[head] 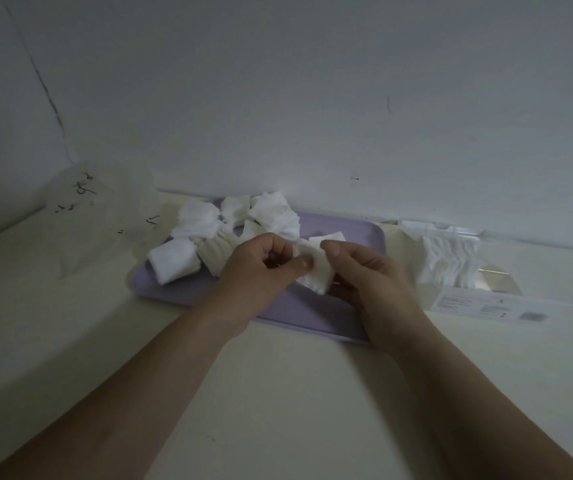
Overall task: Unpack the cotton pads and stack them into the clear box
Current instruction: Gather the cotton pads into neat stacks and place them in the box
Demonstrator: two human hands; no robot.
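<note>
Loose white cotton pads (243, 230) lie in heaps on the far left half of a lilac tray (364, 237). Over the tray's middle, my left hand (264, 268) and my right hand (371, 275) hold a small stack of cotton pads (314, 273) between them, thumbs on top and fingers curled beneath. To the right of the tray stands the clear box (451, 261), with a row of white pads inside it. Its flat clear lid with a printed label (492, 304) lies in front of it.
A crumpled clear plastic wrapper (101, 206) with black print lies at the back left against the wall. The cream tabletop (278, 393) runs toward me under my forearms. A grey wall stands right behind the tray and box.
</note>
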